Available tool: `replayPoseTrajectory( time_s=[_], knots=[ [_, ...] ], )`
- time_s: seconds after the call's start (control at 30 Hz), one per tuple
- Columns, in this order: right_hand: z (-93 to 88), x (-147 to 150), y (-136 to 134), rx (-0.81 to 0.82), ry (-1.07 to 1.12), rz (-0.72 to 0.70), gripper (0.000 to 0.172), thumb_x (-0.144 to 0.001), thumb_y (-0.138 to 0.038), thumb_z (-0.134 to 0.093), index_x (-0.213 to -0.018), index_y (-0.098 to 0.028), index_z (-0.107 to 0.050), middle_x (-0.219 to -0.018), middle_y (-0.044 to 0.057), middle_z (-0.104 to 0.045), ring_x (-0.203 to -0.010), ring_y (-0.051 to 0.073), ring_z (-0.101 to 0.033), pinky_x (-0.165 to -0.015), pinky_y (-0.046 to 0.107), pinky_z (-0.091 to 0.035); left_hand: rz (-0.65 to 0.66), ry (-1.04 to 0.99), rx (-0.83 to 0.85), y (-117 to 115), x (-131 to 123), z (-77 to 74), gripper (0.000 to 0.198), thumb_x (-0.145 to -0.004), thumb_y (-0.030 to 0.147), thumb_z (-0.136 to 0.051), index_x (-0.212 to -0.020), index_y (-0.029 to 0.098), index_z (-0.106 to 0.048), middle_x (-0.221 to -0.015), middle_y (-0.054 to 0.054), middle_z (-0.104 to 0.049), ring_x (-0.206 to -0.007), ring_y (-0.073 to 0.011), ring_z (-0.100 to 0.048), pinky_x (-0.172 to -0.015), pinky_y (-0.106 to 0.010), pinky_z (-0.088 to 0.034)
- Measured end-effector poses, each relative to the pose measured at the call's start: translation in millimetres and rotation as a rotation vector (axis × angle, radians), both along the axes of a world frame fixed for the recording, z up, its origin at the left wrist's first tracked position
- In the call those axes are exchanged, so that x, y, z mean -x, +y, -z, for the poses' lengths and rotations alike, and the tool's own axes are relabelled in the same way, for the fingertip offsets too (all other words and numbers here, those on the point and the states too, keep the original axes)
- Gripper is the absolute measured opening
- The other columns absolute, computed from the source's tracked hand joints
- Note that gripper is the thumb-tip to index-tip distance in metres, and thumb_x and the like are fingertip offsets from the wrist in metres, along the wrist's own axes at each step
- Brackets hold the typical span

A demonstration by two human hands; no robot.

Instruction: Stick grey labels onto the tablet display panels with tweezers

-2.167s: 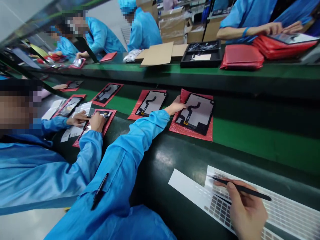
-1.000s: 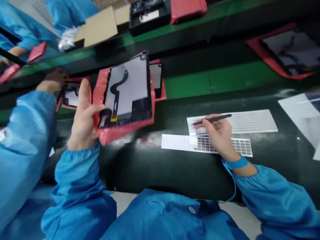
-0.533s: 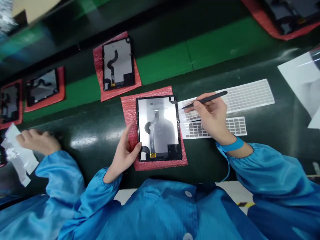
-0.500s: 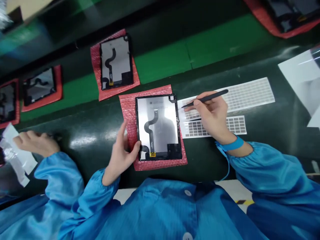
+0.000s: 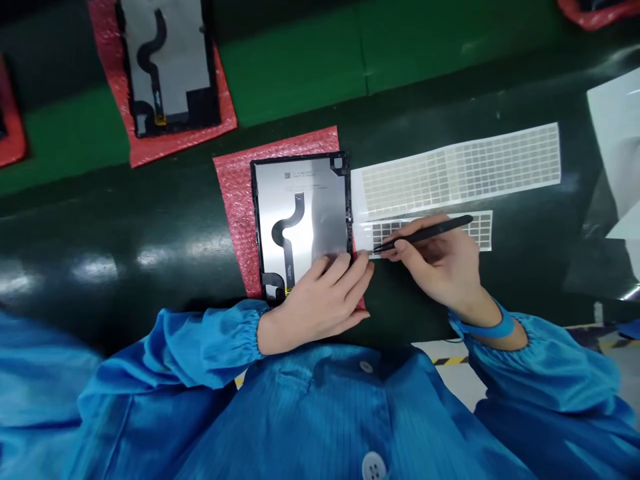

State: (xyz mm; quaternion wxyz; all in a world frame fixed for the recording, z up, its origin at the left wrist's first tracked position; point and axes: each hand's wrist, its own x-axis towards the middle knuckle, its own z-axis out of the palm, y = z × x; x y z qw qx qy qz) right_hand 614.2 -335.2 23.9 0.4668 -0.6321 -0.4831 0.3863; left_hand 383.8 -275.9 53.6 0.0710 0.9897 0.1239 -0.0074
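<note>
Where the left hand rests: spread flat on the panel, table's near edge.
Right hand: pinching black tool over sticker sheet.

Room on the left, crowding on the right

Left of the red mat the dark bench lies open to its near edge. Right of the mat, two sticker sheets, the left hand and the right hand with its black tool fill the middle; a bare gap separates the sheets from white paper at the right edge.
</note>
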Motion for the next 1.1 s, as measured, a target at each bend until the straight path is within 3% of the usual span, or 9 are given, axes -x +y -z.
replayPoseTrajectory(
  time_s=[0.23,0.53,0.77,0.93,1.0,1.1],
  knots=[
    [-4.5,3,3,-0.001,-0.025,0.007,0.018,-0.092,-0.025,-0.078,-0.107,-0.024,-0.068,-0.099,0.005,-0.078,-0.078,0.023,-0.081,-0.063,0.033,-0.07,-0.06,0.025,0.0,0,-2,0.1,0.075,-0.102,0.064,-0.048,-0.151,0.007,-0.053,-0.159,-0.026,-0.046,-0.126,-0.0381,-0.054,-0.098,-0.046,-0.043],
    [-4.1,2,1,0.013,-0.024,-0.009,0.02,-0.092,-0.027,-0.078,-0.111,-0.029,-0.069,-0.101,0.004,-0.078,-0.081,0.023,-0.08,-0.066,0.039,-0.07,-0.07,0.023,0.015,0,-4,4.5,0.076,-0.103,0.065,-0.045,-0.152,0.007,-0.052,-0.16,-0.024,-0.046,-0.127,-0.0368,-0.052,-0.098,-0.046,-0.043],
    [-11.1,-1,5,0.03,0.124,0.004,0.016,-0.093,-0.025,-0.079,-0.106,-0.028,-0.071,-0.095,0.003,-0.078,-0.074,0.021,-0.079,-0.066,0.036,-0.07,-0.054,-0.018,0.076,2,-1,2.9,0.08,-0.101,0.069,-0.047,-0.152,0.007,-0.05,-0.159,-0.027,-0.044,-0.126,-0.0388,-0.054,-0.096,-0.048,-0.046],
    [-24.0,0,24,0.006,0.192,0.083,0.012,-0.092,-0.029,-0.081,-0.101,-0.028,-0.072,-0.092,0.002,-0.078,-0.07,0.021,-0.078,-0.065,0.038,-0.07,-0.114,-0.285,0.274,13,3,6.7,0.088,-0.091,0.084,-0.047,-0.128,0.005,-0.062,-0.144,-0.03,-0.055,-0.124,-0.0417,-0.056,-0.1,-0.05,-0.05],
    [-24.9,4,37,-0.016,0.212,0.103,0.013,-0.092,-0.029,-0.082,-0.1,-0.027,-0.072,-0.091,0.002,-0.079,-0.07,0.02,-0.078,-0.066,0.037,-0.071,-0.144,-0.345,0.237,21,3,7.1,0.085,-0.091,0.083,-0.05,-0.12,0.004,-0.064,-0.128,-0.026,-0.063,-0.112,-0.0384,-0.061,-0.092,-0.046,-0.054],
    [-20.3,11,57,0.002,0.243,0.079,0.014,-0.093,-0.03,-0.08,-0.101,-0.024,-0.07,-0.09,0.001,-0.078,-0.074,0.02,-0.08,-0.07,0.035,-0.071,-0.207,-0.248,0.094,33,3,5.7,0.08,-0.096,0.076,-0.051,-0.127,0.003,-0.062,-0.106,-0.018,-0.066,-0.091,-0.0319,-0.063,-0.073,-0.041,-0.054]
  ],
)
